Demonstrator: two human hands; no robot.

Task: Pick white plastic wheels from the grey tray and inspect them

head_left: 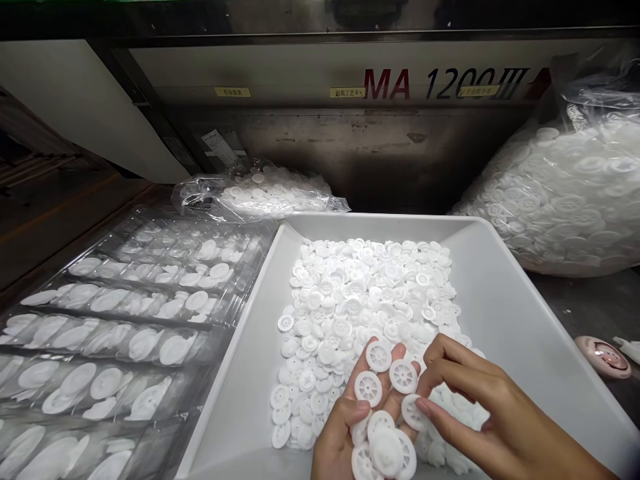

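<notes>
Several small white plastic gear wheels [369, 389] lie in my left hand [336, 433], its palm turned up and its fingers curled beneath them. Some show spokes, and one near the wrist has a solid face. With thumb and fingertips, my right hand [480, 400] pinches one white gear wheel [414, 412] at the left hand's fingers. Both hands are over a grey plastic bin [505, 287], above a thick layer of loose white gear wheels [345, 300].
Left of the bin, a clear plastic tray [220, 337] holds rows of white parts. Behind stands a bag of white parts [273, 193]; a larger filled bag [565, 193] sits at right. Beside it lies a pink round object [603, 357]. A machine panel [300, 73] spans the back.
</notes>
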